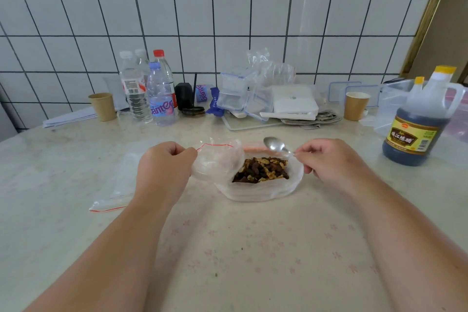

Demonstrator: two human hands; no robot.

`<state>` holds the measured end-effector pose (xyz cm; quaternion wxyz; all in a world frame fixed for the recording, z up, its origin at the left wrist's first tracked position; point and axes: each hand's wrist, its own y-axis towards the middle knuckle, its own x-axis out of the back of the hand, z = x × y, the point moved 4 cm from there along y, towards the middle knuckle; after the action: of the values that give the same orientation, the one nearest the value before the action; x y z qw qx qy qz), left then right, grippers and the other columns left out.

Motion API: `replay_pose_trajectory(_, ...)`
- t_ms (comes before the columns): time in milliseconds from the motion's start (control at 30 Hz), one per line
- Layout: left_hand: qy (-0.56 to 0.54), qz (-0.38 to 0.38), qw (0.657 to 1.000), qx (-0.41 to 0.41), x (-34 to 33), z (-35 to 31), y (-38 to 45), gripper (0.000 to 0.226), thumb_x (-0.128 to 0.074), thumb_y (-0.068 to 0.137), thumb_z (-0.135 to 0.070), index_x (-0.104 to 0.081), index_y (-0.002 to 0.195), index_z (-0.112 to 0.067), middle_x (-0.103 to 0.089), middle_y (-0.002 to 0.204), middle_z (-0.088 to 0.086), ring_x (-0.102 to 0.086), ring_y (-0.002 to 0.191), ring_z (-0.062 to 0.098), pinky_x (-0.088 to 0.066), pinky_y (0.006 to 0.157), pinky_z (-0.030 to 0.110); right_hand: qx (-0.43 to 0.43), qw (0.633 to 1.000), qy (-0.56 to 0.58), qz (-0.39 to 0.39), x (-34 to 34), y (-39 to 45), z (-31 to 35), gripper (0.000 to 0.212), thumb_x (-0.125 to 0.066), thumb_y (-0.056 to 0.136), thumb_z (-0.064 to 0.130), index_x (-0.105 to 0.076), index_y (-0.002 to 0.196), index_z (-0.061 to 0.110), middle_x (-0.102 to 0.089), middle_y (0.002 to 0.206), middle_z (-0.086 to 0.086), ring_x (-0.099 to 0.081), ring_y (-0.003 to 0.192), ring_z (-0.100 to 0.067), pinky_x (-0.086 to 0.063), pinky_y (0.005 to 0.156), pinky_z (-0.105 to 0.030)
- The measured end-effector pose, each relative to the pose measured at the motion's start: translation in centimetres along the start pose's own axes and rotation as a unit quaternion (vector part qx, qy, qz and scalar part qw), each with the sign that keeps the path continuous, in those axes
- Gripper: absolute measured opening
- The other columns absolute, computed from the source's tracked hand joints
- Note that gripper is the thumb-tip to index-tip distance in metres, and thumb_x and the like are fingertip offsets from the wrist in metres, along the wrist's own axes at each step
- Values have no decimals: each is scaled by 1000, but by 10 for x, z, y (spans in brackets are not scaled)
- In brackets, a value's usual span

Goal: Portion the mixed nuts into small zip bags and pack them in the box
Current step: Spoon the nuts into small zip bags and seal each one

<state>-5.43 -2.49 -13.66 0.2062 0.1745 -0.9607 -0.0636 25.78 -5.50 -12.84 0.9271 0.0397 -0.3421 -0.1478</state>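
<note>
The mixed nuts (pixel 263 170) lie in an open clear plastic bag (pixel 255 191) at the middle of the table. My left hand (pixel 164 164) grips a small zip bag (pixel 217 159) with a red seal line, held open just left of the nuts. My right hand (pixel 326 159) pinches the handle of a metal spoon (pixel 274 145), whose empty bowl hovers above the far edge of the nuts. Another flat small zip bag (pixel 111 204) lies on the table to the left of my left forearm. Clear lidded plastic boxes (pixel 235 94) stand at the back.
Water bottles (pixel 149 91) and a paper cup (pixel 102 106) stand at the back left. A second paper cup (pixel 355 106), clear containers and a big dark vinegar jug (pixel 420 121) are at the right. A white box (pixel 293 102) and papers sit behind the nuts.
</note>
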Motion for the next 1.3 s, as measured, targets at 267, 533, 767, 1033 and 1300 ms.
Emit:
replay_pose_trajectory(267, 30, 7, 999, -25, -6, 0, -3, 21, -65, 86, -25, -67, 67, -15, -63, 54, -4, -45, 36, 6, -35, 41, 23, -44, 966, 255, 6, -8, 3, -5, 15, -64, 83, 4, -75, 82, 14, -72, 70, -6, -55, 53, -12, -46, 50, -24)
replay_pose_trajectory(533, 37, 35, 998, -38, -12, -1, -8, 21, -66, 88, -28, -74, 70, -21, -66, 55, -13, -49, 40, 4, -38, 50, 25, -38, 944, 319, -81, -13, 7, -11, 13, -62, 96, 18, -74, 93, 16, -69, 69, 4, -60, 64, -11, -50, 63, -27)
replay_pose_trajectory(767, -74, 97, 992, 33, -9, -9, -8, 13, -71, 65, -23, -74, 66, -10, -46, 46, 2, -32, 41, 20, -27, 51, 25, 35, 968, 200, -150, 8, 1, -3, 24, -51, 100, 28, -71, 88, 26, -71, 69, 9, -61, 58, -3, -50, 64, -28)
replay_pose_trajectory(1033, 31, 300, 951, 69, -34, -6, -33, 19, -65, 77, -7, -65, 58, -5, -40, 42, 9, -28, 35, 19, -22, 41, 19, 54, 986, 78, -140, 3, -1, 2, 22, -51, 98, 32, -69, 86, 30, -69, 75, 10, -61, 60, 3, -49, 68, -28)
replay_pose_trajectory(1300, 75, 305, 948, 53, -45, 6, -34, 21, -68, 80, -18, -68, 61, -7, -47, 38, -2, -35, 30, 14, -27, 38, 15, -11, 968, 208, -141, 1, 7, -12, 27, -50, 100, 18, -69, 81, 18, -69, 66, 0, -63, 57, -15, -50, 63, -33)
